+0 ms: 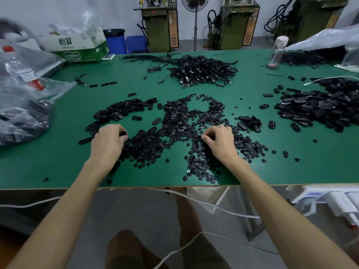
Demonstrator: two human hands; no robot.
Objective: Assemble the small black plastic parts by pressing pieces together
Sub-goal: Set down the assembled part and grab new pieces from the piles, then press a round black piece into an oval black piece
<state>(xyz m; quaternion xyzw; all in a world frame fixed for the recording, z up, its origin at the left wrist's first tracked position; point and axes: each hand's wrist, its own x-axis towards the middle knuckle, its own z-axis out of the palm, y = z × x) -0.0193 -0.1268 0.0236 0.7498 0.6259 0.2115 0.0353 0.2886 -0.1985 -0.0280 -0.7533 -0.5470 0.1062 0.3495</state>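
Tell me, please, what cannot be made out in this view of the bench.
Left hand: head view; the back of the hand hides whatever its curled fingers hold.
Right hand: any part at its fingers is too small to see and is lost against the black pile.
Bag at left: blurred, crinkled plastic hides the contents.
Heap at right: cut off by the frame edge.

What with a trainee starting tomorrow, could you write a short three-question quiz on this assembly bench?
1. True or false: the cable pile lies farther from the person than the round parts.
2. The left hand and right hand each pinch: A) a small black part B) a cable C) a bag.
3. Fill in: the clear bottle stands near the table's far ___ corner.
Key: 1 true; 2 A; 3 right.
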